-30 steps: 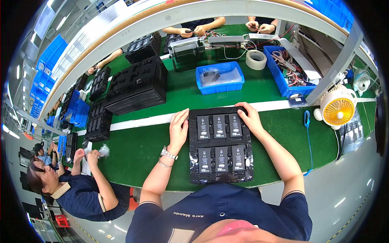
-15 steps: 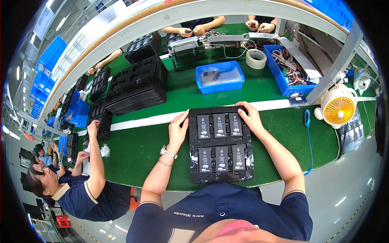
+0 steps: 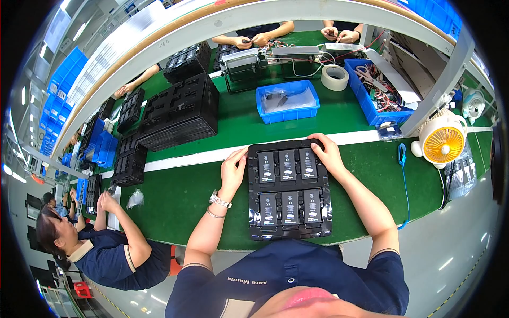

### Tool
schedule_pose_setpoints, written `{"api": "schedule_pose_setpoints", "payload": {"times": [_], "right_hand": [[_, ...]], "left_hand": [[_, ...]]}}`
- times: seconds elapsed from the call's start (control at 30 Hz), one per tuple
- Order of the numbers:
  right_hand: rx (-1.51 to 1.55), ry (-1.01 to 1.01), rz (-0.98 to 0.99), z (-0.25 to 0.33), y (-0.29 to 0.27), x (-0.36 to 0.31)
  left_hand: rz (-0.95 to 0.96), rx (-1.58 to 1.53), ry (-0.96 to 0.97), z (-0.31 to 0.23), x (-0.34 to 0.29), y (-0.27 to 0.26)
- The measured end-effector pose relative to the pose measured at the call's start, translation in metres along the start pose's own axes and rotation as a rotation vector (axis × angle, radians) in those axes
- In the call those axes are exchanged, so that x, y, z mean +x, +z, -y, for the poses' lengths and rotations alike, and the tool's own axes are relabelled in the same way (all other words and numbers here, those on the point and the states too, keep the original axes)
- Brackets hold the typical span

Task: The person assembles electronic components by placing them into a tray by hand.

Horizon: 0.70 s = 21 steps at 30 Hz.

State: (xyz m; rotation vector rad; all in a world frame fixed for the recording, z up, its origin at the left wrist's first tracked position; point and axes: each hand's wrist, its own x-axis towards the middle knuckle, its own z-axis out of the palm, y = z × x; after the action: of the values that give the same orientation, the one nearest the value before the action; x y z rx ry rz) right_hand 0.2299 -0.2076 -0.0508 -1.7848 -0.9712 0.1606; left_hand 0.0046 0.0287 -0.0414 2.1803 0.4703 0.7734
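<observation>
A black plastic tray point(image 3: 289, 186) lies in front of me at the table's near edge. It holds two rows of flat dark phone batteries, three to a row, such as an upper one point(image 3: 287, 165) and a lower one point(image 3: 290, 207). My left hand point(image 3: 232, 170) grips the tray's upper left edge, fingers pressed together against its side. At the upper right corner, my right hand point(image 3: 326, 153) is closed on the rim. The fingers' undersides are hidden.
Beyond the tray stand a blue bin point(image 3: 288, 114) with plastic bags and a tall stack of black trays point(image 3: 180, 114). A tape roll point(image 3: 335, 78), a wire-filled blue bin point(image 3: 379, 90) and an orange fan point(image 3: 444, 144) are to the right. A co-worker point(image 3: 114, 254) sits at left.
My hands and the tray are almost still. At left, the co-worker's raised hand has come down from the black trays toward their other hand.
</observation>
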Motion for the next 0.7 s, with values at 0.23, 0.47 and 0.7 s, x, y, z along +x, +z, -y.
{"api": "schedule_pose_setpoints", "payload": {"times": [0.23, 0.47, 0.7], "right_hand": [[0.001, -0.004, -0.002, 0.002, -0.001, 0.0], [0.014, -0.001, 0.001, 0.002, -0.001, 0.0], [0.002, 0.012, 0.003, 0.003, -0.002, 0.0]], "left_hand": [[0.013, 0.032, -0.02, 0.001, 0.0, 0.001], [0.053, 0.088, -0.024, 0.003, 0.0, 0.001], [0.053, 0.059, 0.013, 0.009, -0.001, 0.002]]}}
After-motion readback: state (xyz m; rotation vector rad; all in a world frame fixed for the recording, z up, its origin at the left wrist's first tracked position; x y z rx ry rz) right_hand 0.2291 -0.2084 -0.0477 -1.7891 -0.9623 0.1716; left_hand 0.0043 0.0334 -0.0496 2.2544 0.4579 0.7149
